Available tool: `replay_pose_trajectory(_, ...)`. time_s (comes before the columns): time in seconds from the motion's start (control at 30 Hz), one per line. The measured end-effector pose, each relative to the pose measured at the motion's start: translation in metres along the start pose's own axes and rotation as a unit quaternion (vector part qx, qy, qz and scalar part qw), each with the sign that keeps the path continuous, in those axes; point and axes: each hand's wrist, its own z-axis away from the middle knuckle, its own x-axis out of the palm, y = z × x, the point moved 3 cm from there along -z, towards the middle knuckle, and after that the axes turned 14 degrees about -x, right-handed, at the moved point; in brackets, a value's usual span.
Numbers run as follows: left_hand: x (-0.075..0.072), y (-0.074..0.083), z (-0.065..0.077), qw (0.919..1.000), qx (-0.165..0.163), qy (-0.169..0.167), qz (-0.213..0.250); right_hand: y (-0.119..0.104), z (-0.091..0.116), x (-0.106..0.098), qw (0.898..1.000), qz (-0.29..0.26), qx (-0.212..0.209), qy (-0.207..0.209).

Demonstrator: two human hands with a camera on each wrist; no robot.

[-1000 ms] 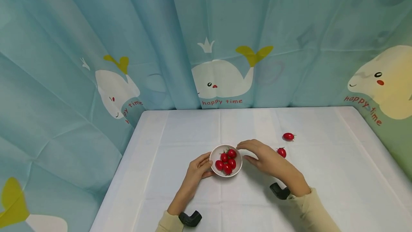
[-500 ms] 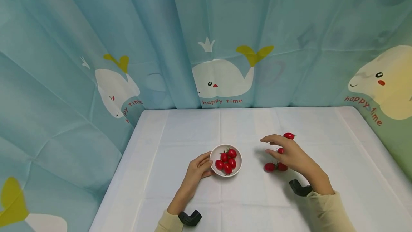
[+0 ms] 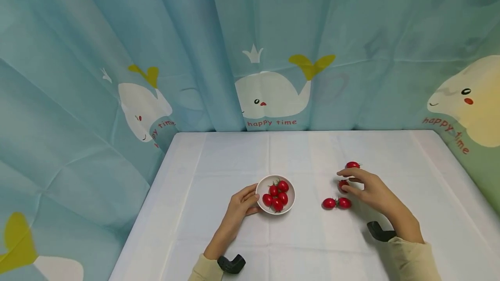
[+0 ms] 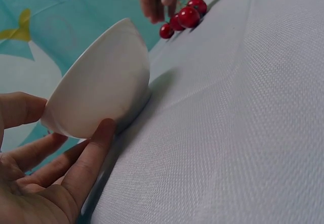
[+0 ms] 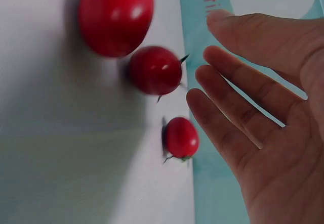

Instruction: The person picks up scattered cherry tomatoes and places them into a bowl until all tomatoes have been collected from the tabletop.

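My left hand (image 3: 236, 210) holds a small white bowl (image 4: 109, 80) by its left side, thumb at the rim and fingers against the outer wall. Several red cherry tomatoes (image 3: 283, 198) with green stems lie inside the bowl. My right hand (image 3: 373, 191) hovers over the loose tomatoes on the right, its thumb and fingers spread on either side of one cherry tomato (image 3: 342, 185). Seen from the right wrist, the fingers are extended and nothing lies in the palm. A pair of cherry tomatoes (image 3: 329, 203) lies nearer me, and another (image 3: 353, 165) lies just beyond the fingertips.
A white cloth covers the table (image 3: 222, 155). Behind it hangs a blue-green curtain (image 3: 218, 55) printed with whales. Each wrist carries a black band mount (image 3: 231, 264).
My right hand has moved from beside the bowl rightward to the loose tomatoes, uncovering the near pair. The left hand and bowl have stayed in place.
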Motion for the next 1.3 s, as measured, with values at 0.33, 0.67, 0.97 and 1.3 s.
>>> replay_pose_trajectory(0.33, 0.0, -0.001, 0.001, 1.0, 0.002, 0.005, -0.001, 0.016, 0.001, 0.007, 1.0, 0.001, 0.013, -0.025)
replay_pose_trajectory(0.67, 0.002, -0.004, 0.003, 1.0, 0.002, 0.004, 0.002, 0.025, 0.005, 0.012, 0.999, 0.007, 0.033, -0.032)
replay_pose_trajectory(0.97, 0.001, -0.001, 0.003, 1.0, 0.003, 0.004, -0.007, 0.024, 0.004, 0.016, 0.999, -0.007, 0.044, -0.023)
replay_pose_trajectory(1.3, 0.001, -0.001, 0.0, 1.0, 0.003, 0.003, -0.006, 0.017, 0.001, 0.015, 0.999, -0.001, 0.035, -0.001)
